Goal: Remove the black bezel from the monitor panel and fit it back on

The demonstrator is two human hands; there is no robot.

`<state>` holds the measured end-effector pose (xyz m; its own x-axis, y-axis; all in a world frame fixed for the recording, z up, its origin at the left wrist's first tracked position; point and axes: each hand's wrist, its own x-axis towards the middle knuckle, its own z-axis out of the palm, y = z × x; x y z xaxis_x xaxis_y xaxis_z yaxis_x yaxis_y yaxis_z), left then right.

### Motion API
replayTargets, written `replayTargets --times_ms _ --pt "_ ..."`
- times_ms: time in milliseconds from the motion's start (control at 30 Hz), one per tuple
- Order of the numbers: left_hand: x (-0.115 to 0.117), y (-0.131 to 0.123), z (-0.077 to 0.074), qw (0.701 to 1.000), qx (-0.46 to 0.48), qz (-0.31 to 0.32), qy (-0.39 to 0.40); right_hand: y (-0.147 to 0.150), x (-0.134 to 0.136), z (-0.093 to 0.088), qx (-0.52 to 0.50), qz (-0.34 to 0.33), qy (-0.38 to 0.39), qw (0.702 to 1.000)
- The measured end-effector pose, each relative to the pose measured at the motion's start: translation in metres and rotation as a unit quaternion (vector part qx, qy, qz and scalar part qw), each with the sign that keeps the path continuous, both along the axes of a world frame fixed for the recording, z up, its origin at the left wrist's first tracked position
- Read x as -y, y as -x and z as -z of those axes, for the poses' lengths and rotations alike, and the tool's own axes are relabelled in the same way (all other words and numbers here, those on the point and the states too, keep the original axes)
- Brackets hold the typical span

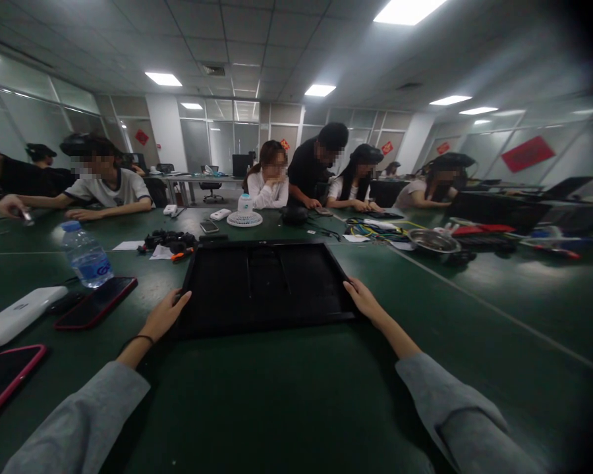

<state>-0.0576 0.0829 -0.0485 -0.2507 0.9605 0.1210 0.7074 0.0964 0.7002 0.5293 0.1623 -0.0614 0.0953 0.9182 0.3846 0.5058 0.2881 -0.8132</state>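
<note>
A wide black monitor [222, 283], or a panel much like one, lies before me with a raised rim and dark shapes across its face. My left hand [164, 316] grips its left edge, thumb on top and the other fingers mostly hidden. On the opposite edge, my right hand [364, 300] holds the rim the same way. Grey sleeves cover both forearms, and a dark band circles my left wrist. A dark phone with a red edge [97, 303] lies to the left of my left hand.
On the left stand a water bottle [86, 255], a white device [22, 316] and a pink-edged phone [7, 382]. Beyond the monitor are black cables [170, 242], a small white fan [244, 212] and a metal bowl [433, 241]. Several people sit or stand around the green table [286, 408].
</note>
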Motion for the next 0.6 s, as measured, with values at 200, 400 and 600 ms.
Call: replayTargets --times_ms 200,400,600 --pt "0.003 -0.002 0.0 0.994 0.086 0.032 -0.062 0.004 0.006 -0.007 -0.039 -0.019 0.025 0.999" --pt "0.001 0.002 0.0 0.993 0.082 -0.008 -0.084 0.01 0.022 -0.011 -0.005 0.018 0.166 0.986" --pt "0.0 0.003 0.001 0.988 0.119 -0.003 -0.096 0.03 0.021 -0.016 -0.145 -0.011 0.149 0.978"
